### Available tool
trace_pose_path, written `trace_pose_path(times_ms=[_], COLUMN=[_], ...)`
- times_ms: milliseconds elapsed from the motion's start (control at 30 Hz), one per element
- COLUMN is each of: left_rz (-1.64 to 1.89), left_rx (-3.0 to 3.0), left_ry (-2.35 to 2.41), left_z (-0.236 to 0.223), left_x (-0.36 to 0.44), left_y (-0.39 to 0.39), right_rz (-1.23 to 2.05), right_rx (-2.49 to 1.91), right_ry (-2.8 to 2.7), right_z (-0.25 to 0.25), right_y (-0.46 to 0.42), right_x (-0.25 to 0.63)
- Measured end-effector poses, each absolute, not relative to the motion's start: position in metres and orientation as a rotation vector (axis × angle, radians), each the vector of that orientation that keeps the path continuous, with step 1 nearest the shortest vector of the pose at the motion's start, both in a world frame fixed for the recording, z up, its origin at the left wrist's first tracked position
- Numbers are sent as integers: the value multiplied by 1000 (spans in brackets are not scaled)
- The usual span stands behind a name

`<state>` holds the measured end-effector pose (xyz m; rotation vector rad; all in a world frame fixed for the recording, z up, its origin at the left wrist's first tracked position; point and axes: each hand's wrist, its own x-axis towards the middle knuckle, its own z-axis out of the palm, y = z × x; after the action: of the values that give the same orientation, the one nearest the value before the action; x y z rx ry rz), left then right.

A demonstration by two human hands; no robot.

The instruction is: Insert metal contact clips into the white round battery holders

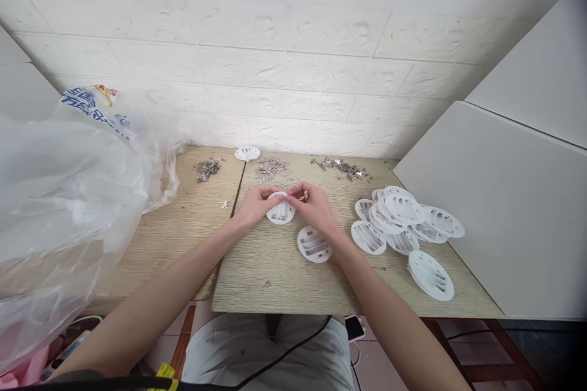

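Observation:
A round white battery holder (280,212) with slots and small metal contacts is between my hands, tilted up off the table. My left hand (258,203) grips its left edge, thumb on the face. At its upper right edge, my right hand (313,204) has thumb and forefinger pinched together; whatever small part is in that pinch is too small to make out. Just below my right hand, a second round battery holder (314,244) lies flat on the table. Beyond my fingers is a heap of small metal pieces (271,169).
Several white battery holders (398,211) are piled at the right, with one (431,275) nearer the front edge. More metal pieces lie in heaps at the back left (208,169) and back right (343,168). A large plastic bag (68,177) covers the left side.

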<state>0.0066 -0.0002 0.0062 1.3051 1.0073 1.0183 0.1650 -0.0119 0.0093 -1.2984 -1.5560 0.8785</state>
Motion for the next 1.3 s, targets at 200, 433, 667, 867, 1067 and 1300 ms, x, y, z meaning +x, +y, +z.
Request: trace_pose_path(times_ms=[200, 433, 667, 867, 1067, 1300], left_rz=[999, 1067, 949, 1055, 1074, 1054], left_rx=[1502, 1401, 1084, 997, 871, 871], left_ry=[1020, 978, 536, 608, 725, 756], left_z=[4, 8, 18, 12, 17, 17], left_x=[5, 5, 4, 1, 0, -1], left_y=[-1, -1, -1, 6, 8, 9], right_rz=[893, 983, 1194, 567, 278, 154], right_rx=[-1237, -1168, -1062, -1360, -1460, -1476], right_ry=[-1524, -1430, -1158, -1594, -2071, -2081], right_z=[7, 8, 7, 9, -2, 2], right_y=[-12, -11, -3, -1, 2, 1], right_x=[161, 162, 172, 187, 193, 187])
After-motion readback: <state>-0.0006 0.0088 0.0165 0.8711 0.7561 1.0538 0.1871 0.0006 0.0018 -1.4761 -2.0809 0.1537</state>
